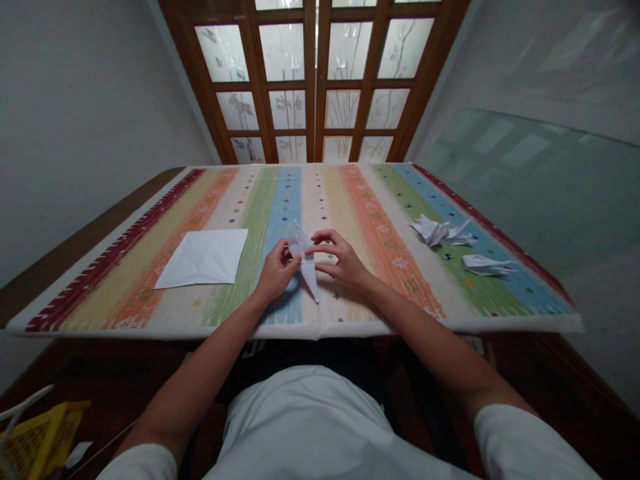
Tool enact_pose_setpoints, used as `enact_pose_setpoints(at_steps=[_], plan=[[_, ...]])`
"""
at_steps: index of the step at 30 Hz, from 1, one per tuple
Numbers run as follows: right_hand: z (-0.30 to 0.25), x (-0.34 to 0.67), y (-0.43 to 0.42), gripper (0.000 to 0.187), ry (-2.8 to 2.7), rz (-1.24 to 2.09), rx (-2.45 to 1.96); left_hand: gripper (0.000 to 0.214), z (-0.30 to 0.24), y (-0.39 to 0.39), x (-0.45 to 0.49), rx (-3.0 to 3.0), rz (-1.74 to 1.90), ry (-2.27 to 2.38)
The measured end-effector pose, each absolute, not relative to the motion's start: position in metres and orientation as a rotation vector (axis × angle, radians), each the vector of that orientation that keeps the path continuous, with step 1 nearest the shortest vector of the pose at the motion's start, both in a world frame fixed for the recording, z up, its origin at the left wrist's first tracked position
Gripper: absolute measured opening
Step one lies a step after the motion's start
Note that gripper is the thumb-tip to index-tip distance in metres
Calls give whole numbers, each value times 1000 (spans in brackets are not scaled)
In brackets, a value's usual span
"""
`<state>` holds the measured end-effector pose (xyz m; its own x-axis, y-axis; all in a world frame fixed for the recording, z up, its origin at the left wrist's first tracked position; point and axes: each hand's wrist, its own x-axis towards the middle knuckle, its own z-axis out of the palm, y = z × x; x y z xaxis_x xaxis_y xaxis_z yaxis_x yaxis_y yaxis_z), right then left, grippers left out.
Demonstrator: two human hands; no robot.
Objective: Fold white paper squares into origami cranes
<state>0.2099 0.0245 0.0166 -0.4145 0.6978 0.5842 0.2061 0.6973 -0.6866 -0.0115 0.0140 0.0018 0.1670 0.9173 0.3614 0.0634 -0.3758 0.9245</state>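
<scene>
Your left hand (274, 272) grips the white paper crane (307, 270), and your right hand (341, 260) holds its other side.

Wooden doors (311, 80) with seemingly frosted panes stand between pale walls (85, 133).

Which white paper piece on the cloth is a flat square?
The creased sheet left of the hands; the piece between the hands and two at right are folded shapes.
</scene>
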Motion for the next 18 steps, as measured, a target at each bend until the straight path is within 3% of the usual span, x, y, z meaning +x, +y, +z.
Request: enact_pose_setpoints(at_steps=[6, 10, 15, 18], plan=[[19, 210, 21, 17, -1868, 843, -738, 34, 2, 13, -11, 1606, 1282, 926], [17, 207, 19, 21, -1738, 954, -765, 51, 3, 11, -11, 1552, 1347, 879], [15, 206, 21, 21, -1667, 965, -817, 25, 6, 4, -12, 1688, 1318, 852], [13, 207, 23, 20, -1686, 975, -785, 23, 9, 3, -13, 1747, 1340, 933]])
